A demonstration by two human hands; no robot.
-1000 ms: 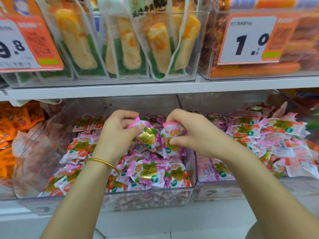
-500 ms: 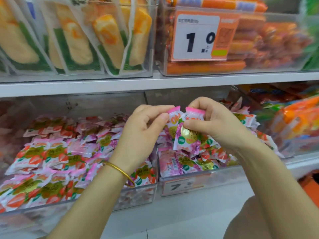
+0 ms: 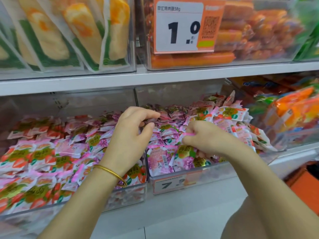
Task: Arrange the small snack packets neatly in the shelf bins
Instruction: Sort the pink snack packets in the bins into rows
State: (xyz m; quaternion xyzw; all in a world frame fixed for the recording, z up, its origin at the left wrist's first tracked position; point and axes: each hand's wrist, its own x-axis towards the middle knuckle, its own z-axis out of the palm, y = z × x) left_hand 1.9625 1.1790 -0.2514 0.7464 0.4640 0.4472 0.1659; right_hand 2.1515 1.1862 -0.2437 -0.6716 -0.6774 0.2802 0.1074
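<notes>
Two clear shelf bins stand side by side on the lower shelf. The left bin is heaped with pink strawberry snack packets. The right bin holds pink and purple packets and carries a 7.9 price label. My left hand, with a gold bangle on its wrist, hovers over the divider between the bins, fingers loosely curled and holding nothing. My right hand is low in the right bin and pinches the pink edge of a packet, with a purple packet just below it.
On the shelf above stand a bin of corn packs and a bin of orange sausages with a 1.0 price tag. Orange and green bags fill the bin to the right. An orange object sits low at the right.
Both hands moved from the left bin to the right bin and went down into it with the packets. My left hand has let go of its packet. The view shifted right.
</notes>
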